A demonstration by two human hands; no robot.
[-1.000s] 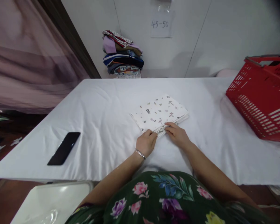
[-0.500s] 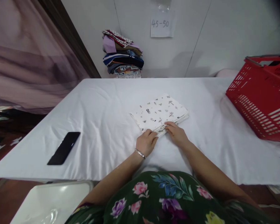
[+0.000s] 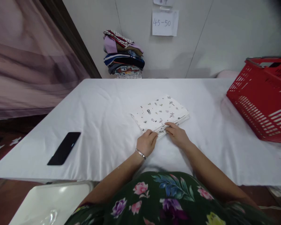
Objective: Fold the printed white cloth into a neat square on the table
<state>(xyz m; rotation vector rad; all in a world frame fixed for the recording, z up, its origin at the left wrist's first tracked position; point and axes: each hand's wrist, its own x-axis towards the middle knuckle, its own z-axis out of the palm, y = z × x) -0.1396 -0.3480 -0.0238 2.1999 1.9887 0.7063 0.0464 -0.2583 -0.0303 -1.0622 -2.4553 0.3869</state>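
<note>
A folded white cloth (image 3: 159, 112) with small printed palm trees and other figures lies flat on the white-covered table (image 3: 107, 125), turned at a slant. My left hand (image 3: 147, 143), with a silver bracelet at the wrist, pinches the near edge of the cloth at its left corner. A short way to the right, my right hand (image 3: 177, 134) grips the same layered edge between thumb and fingers. The thumbs and the undersides of the folds are partly hidden.
A black phone (image 3: 64, 148) lies at the table's left. On the right stands a red plastic basket (image 3: 259, 103). Behind the far edge rises a pile of folded clothes (image 3: 124, 59) against the wall. A white stool-like surface (image 3: 53, 200) sits below the near left edge.
Both hands keep nearly the same hold on the cloth's near edge, and the cloth has not moved. The paper sign on the wall has swung slightly.
</note>
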